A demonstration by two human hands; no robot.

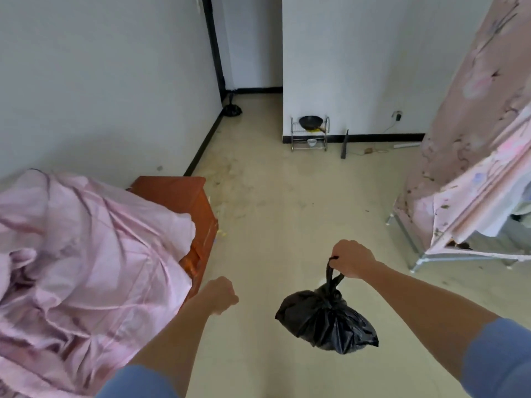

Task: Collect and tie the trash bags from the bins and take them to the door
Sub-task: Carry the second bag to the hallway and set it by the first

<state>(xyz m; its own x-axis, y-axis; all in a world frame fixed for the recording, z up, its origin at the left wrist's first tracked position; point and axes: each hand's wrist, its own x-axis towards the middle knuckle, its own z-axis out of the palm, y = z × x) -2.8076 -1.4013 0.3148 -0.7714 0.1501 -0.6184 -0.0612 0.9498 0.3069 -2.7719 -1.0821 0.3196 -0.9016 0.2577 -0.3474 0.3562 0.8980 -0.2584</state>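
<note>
A tied black trash bag [326,321] hangs above the floor from my right hand [353,259], which grips its knotted handles. My left hand [221,294] is held out in a loose fist with nothing in it, just right of the bed's corner. Far ahead, another tied black bag [232,110] sits on the floor against the left wall, at the mouth of the narrow passage.
A bed with a pink quilt [86,245] and an orange wooden footboard [184,196] fills the left. A pink fabric wardrobe [471,156] on a metal frame stands at the right. A small wire rack [309,139] holding a black wok stands by the far wall. Beige floor [281,202] runs ahead.
</note>
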